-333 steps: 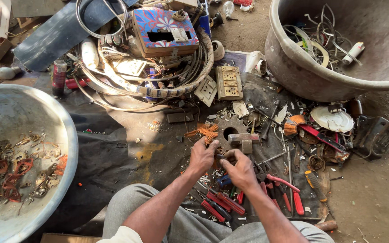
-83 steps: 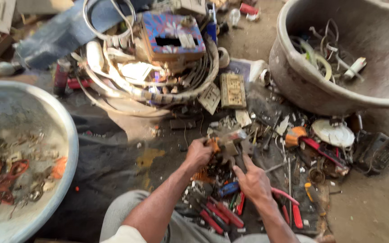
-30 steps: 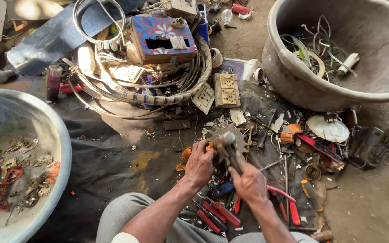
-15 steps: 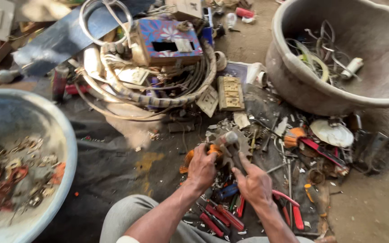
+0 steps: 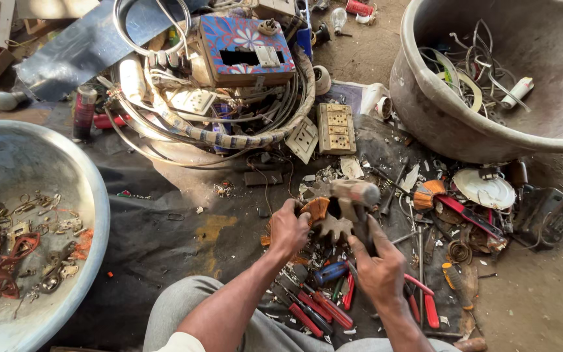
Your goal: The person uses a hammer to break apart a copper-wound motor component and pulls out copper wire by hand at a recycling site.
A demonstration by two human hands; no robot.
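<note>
right hand (image 5: 380, 268) now raising a hammer (image 5: 356, 199) over the motor part (image 5: 331, 225), left hand (image 5: 288, 228) steadying it

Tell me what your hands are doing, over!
Left hand steadies the toothed metal motor core with copper winding. Right hand grips a hammer on it. Red-handled pliers crowd the black sheet beneath.

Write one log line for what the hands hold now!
left hand: holds toothed metal part | right hand: grips hammer | below: red-handled tools
</note>
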